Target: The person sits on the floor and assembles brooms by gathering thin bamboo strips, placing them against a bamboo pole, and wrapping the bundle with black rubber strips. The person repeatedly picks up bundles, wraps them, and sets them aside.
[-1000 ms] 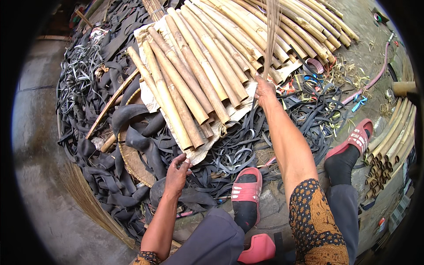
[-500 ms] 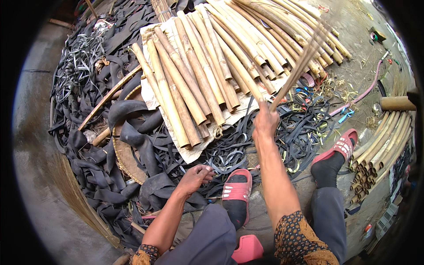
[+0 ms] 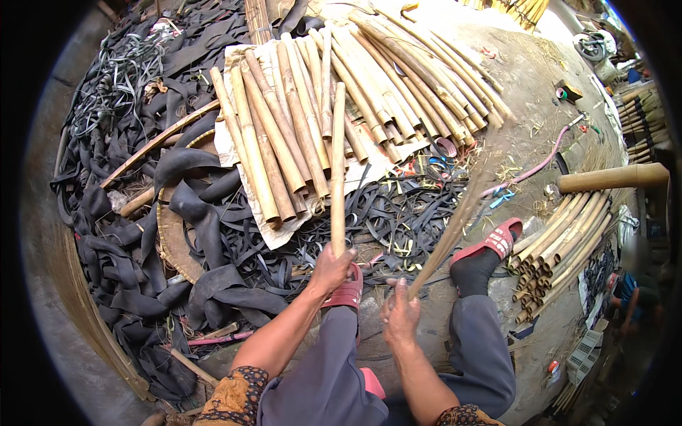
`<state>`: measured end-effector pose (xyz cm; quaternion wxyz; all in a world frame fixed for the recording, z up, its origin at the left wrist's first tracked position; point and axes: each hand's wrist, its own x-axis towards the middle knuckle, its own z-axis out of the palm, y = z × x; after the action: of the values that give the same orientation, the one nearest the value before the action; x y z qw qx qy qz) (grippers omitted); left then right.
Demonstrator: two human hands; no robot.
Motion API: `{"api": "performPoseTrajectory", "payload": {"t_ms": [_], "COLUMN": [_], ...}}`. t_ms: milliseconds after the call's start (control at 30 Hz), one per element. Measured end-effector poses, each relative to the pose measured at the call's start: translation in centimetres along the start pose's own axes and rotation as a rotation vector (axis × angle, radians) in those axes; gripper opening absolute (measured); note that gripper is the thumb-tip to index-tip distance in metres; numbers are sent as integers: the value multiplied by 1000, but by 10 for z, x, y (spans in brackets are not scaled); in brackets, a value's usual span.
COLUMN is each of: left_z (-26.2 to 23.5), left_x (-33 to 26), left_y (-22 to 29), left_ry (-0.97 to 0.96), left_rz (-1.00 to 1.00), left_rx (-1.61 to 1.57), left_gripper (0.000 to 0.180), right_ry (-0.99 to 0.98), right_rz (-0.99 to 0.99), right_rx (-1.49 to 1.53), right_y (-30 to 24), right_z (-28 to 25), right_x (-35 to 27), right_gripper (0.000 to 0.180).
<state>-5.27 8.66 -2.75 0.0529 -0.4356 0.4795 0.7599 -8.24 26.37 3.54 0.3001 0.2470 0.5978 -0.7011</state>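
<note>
Grey floor (image 3: 529, 82), littered; bright light (image 3: 465, 17) across far part.

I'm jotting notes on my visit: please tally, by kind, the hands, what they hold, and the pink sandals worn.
Left hand and right hand: 2
Held bamboo tube: 1
Held bundle of thin sticks: 1
Left sandal and right sandal: 2
Total: 6

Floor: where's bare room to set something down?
Mostly bare floor lies between the bamboo row and pink hose; another patch between right trouser leg and crate. Crowded: left side, heaped with black rubber.
</note>
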Motion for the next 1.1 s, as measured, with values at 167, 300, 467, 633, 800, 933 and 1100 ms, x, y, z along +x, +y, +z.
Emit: {"api": "performPoseTrajectory", "payload": {"t_ms": [167,300,467,633,800,933,1100], "left_z": [-73,-102,-109,-111,-121,-128,-134], "left_x": [-71,-104,-94,-82,-82,-81,-64], "left_y": [-42,-51,-39,-30,-21,-17,-6], "left_ry": [172,47,-141,-154,-75,9,189], "left_rz": [180,65,108,5,237,308,312], "left_rx": [677,717,1010,849,886,745,-38], "left_gripper": [45,41,39,41,41,40,45], "right_ry": [168,258,257,225,218,212,210], "right_rz": [-281,-290,-269,-255,-267,-242,-239], "right_rx": [-153,-142,-114,-155,-212,-195,-176], "right_y": [-49,-71,-75,-77,-74,-69,-64], "right_z": [-61,-83,-82,-78,-76,-76,-78], "right_x": [31,43,48,52,57,57,59], "right_gripper": [38,37,35,35,35,36,36]}}
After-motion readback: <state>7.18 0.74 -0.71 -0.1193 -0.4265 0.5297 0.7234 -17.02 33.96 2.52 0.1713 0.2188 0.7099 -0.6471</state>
